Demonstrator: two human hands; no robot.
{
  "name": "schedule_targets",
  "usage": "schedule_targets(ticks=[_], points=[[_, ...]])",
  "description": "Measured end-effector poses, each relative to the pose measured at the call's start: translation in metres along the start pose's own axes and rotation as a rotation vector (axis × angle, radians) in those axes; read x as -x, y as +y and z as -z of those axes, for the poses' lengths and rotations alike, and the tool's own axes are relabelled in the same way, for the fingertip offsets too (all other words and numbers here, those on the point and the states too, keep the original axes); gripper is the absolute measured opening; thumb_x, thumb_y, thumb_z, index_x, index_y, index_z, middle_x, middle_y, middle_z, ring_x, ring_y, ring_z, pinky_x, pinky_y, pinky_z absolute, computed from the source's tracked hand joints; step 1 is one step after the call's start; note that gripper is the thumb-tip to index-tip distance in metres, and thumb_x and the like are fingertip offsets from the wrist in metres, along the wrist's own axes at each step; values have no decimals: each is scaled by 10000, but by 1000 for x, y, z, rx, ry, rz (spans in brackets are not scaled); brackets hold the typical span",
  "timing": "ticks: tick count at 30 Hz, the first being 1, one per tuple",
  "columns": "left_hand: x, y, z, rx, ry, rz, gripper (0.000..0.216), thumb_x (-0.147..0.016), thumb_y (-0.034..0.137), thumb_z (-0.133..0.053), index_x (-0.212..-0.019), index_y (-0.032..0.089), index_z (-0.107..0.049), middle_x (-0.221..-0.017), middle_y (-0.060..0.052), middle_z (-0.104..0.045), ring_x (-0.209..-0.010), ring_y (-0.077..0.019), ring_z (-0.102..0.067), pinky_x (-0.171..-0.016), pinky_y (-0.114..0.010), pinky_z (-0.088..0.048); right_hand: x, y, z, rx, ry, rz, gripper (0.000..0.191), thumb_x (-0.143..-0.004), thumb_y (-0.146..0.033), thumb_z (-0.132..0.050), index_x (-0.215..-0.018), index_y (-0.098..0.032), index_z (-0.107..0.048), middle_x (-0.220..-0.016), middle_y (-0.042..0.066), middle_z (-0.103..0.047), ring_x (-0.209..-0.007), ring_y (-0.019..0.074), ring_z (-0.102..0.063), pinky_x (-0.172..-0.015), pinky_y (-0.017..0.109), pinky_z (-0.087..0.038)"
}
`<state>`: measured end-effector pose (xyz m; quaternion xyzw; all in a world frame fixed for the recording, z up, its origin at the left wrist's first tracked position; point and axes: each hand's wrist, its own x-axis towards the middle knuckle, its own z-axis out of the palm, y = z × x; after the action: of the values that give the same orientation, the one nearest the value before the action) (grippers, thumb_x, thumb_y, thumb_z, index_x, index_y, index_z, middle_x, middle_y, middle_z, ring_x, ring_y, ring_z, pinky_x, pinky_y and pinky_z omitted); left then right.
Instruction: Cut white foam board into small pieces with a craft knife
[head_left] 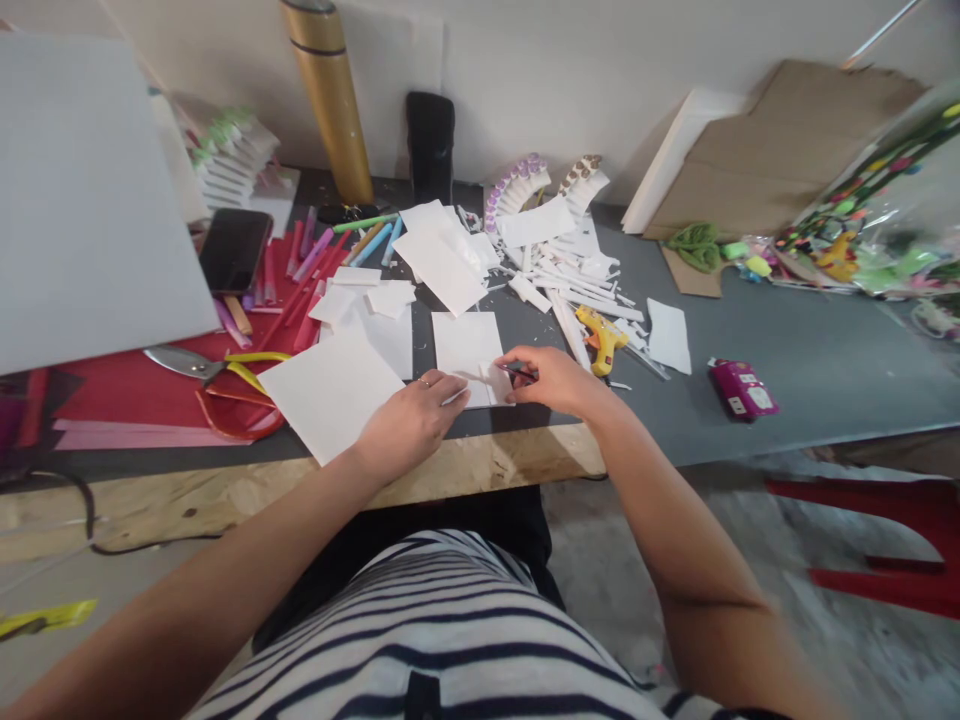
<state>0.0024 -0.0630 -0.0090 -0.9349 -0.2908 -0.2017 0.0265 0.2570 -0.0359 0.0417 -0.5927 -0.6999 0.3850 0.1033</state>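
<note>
A white rectangular sheet (466,342) lies on the dark table in front of me, with a smaller white piece (493,380) resting on its lower right part. My left hand (420,410) lies on the sheet's lower left edge, fingers extended and pressing down. In my right hand (546,378) is a slim dark pen-like tool (519,372), gripped between thumb and fingers at the smaller piece's right side. Its tip is too small to make out. Another large white sheet (334,390) sits partly beneath my left hand.
White offcuts (577,275) and a yellow glue gun (602,338) lie right of the sheet. Yellow-handled snips (202,365), red paper (127,390) and a phone (236,252) are at left. A gold flask (330,100) stands behind; a purple pack (742,388) sits at right.
</note>
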Motion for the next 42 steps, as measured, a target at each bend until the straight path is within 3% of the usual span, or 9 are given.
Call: schedule_targets(ticks=[3, 8, 14, 21, 30, 37, 42], points=[[0, 0, 0, 5, -9, -2, 258, -971, 89, -507, -1192, 99, -640, -1196, -137, -667, -996, -250, -589, -766, -374, -590, 2, -11, 2, 130, 10, -23, 489, -725, -156, -768, -1205, -242, -726, -781, -6, -686, -693, 149, -609, -642, 253, -397], [-1, 0, 2, 23, -8, 0, 283, -949, 63, -527, -1209, 95, -633, -1192, -133, -669, -997, -251, -582, -770, -378, -592, 6, -28, 0, 335, 19, -10, 494, -742, -135, -739, -1221, -253, -735, -901, 39, -751, -827, 199, -662, -694, 268, -416], [0, 1, 1, 32, 21, -3, 253, -942, 59, -539, -1169, 89, -647, -1198, -132, -667, -1019, -258, -584, -794, -383, -601, 13, -40, -10, 604, -5, -7, 361, -876, -156, -608, -1193, -266, -742, -1044, 99, -720, -958, 252, -659, -710, 299, -403], [0, 1, 0, 53, 20, -1, 257, -937, 36, -523, -1149, 93, -656, -1203, -143, -668, -1053, -265, -585, -787, -393, -602, 13, -33, -15, 486, 53, -40, 431, -843, -127, -654, -1246, -264, -719, -1128, 115, -656, -1042, 257, -634, -839, 307, -444], [0, 1, 0, 49, 7, 2, 237, -950, 62, -531, -1141, 90, -667, -1193, -136, -672, -1037, -267, -580, -800, -398, -598, 13, -20, -28, 378, 213, -102, 331, -803, -160, -728, -1131, -192, -698, -1095, 121, -666, -1015, 269, -646, -865, 349, -476], [-1, 1, 2, 59, -1, 1, 248, -950, 53, -522, -1154, 97, -657, -1215, -142, -667, -1055, -266, -579, -809, -400, -594, 14, -26, -21, 451, 129, -50, 330, -827, -130, -679, -1141, -224, -720, -1063, 117, -647, -1015, 276, -646, -862, 339, -464], [-1, 2, 2, 55, 19, -1, 231, -953, 57, -528, -1136, 99, -662, -1206, -141, -669, -1034, -260, -579, -806, -398, -591, 15, -31, -16, 500, 44, -19, 343, -860, -137, -652, -1184, -223, -725, -1224, 139, -624, -1085, 292, -651, -908, 355, -469]])
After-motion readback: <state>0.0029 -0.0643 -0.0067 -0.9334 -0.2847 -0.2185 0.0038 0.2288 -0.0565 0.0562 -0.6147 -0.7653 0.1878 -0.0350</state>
